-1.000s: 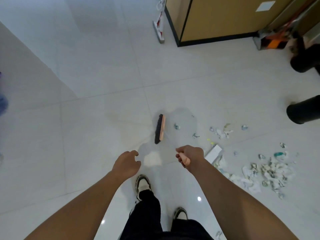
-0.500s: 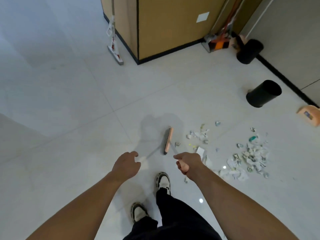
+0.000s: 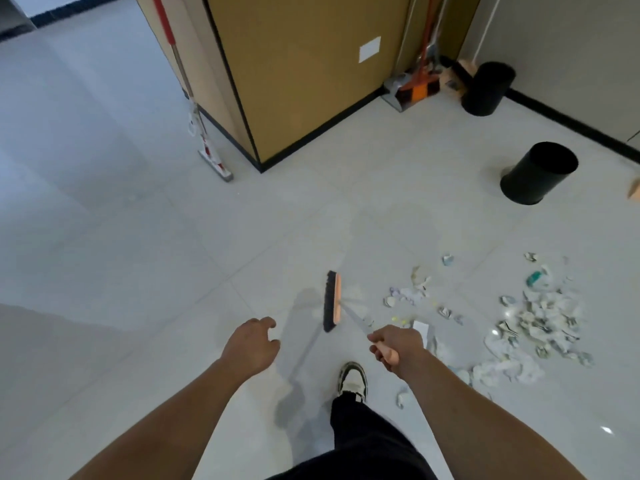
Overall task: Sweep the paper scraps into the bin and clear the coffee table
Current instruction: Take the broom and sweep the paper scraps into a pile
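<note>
Right hand (image 3: pixel 394 348) wrapped tight around the peach grip of the broom handle (image 3: pixel 356 322), lower middle of the frame, knuckles up, forearm running in from the bottom right. Left hand (image 3: pixel 251 344) just left of it, holding nothing, fingers loosely curled and thumb apart, forearm coming in from the bottom left. Broom head (image 3: pixel 331 301) out ahead of the fingers at centre frame, bristles facing left, apparently on or just off the tile, hard to tell which.

Paper scraps (image 3: pixel 530 323) spread over the right side, a thin scatter just right of the broom head and a thicker heap further right. Black bin (image 3: pixel 538 173) upright in the upper right, well apart from the heap. Second bin (image 3: pixel 488 88) and dustpan (image 3: pixel 398 95) up in the far corner. No coffee table anywhere in view.

Likely trouble: one-handed grip near the end of the handle means little control, so a quick stroke could flick light scraps wide instead of herding them. Shoe (image 3: pixel 353 377) sits near stray bits at the bottom, easy to tread on and drag around. And an upright bin won't take swept paper without the dustpan.
</note>
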`<state>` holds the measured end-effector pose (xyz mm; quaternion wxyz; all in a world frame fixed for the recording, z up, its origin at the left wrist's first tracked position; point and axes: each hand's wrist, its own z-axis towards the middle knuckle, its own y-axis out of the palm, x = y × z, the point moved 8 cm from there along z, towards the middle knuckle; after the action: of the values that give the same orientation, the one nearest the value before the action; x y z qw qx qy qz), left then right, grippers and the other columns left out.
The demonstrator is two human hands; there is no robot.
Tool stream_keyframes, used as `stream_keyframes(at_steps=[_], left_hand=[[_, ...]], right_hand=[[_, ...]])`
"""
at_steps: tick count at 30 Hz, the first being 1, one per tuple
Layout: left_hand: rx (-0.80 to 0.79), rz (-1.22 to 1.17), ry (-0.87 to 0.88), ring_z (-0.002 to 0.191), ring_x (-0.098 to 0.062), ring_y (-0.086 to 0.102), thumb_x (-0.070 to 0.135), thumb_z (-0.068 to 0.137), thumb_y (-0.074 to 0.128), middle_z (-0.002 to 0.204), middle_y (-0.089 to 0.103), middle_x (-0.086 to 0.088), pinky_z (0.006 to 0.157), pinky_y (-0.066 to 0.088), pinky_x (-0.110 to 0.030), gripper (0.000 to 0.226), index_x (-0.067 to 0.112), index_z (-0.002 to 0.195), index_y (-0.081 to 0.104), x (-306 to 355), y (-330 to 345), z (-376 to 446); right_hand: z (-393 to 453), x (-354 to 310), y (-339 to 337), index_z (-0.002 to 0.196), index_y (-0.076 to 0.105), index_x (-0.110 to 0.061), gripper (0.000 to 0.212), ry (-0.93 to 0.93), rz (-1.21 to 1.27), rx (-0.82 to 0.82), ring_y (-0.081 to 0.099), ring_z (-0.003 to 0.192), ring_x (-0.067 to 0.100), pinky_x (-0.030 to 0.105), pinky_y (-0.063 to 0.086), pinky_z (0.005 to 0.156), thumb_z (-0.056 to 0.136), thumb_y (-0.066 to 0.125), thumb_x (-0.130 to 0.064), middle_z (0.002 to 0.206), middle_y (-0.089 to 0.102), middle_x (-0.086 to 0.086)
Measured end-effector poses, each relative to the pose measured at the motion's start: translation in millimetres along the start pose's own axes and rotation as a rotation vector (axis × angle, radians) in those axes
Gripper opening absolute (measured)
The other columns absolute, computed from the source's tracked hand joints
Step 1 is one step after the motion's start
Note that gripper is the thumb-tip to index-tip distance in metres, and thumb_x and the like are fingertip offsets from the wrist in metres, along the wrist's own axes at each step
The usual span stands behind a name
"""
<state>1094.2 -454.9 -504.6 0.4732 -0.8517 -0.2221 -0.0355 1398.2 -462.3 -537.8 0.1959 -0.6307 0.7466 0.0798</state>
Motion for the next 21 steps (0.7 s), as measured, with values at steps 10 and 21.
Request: stream_keyframes(at_steps=[10, 21], left_hand=[[-0.109, 0.107, 0.287, 0.117, -0.019, 0.051, 0.035, 0.089, 0.055, 0.126, 0.054, -0.001, 0.087, 0.038, -0.025, 0.046, 0.026, 0.135, 0.05, 170.2, 6.1, 80.9], [-0.232, 0.305, 0.559, 0.121, -0.02, 0.048, 0.037, 0.092, 0.053, 0.134, 0.05, -0.002, 0.09, 0.037, -0.026, 0.047, 0.025, 0.137, 0.048, 269.6, 0.5, 156.5]], right_hand=[[45.8, -56.6, -126.4, 0.082, 0.064, 0.015, 0.007, -0.004, 0.237, 0.242, 0.049, 0.044, 0.023, 0.022, 0.043, 0.038, 0.076, 0.066, 0.018, 0.073, 0.057, 0.022], [81.4, -71.0, -174.5, 0.069, 0.06, 0.01, 0.008, 0.011, 0.391, 0.499, 0.049, 0.038, 0.023, 0.028, 0.044, 0.044, 0.073, 0.068, 0.012, 0.053, 0.053, 0.016]])
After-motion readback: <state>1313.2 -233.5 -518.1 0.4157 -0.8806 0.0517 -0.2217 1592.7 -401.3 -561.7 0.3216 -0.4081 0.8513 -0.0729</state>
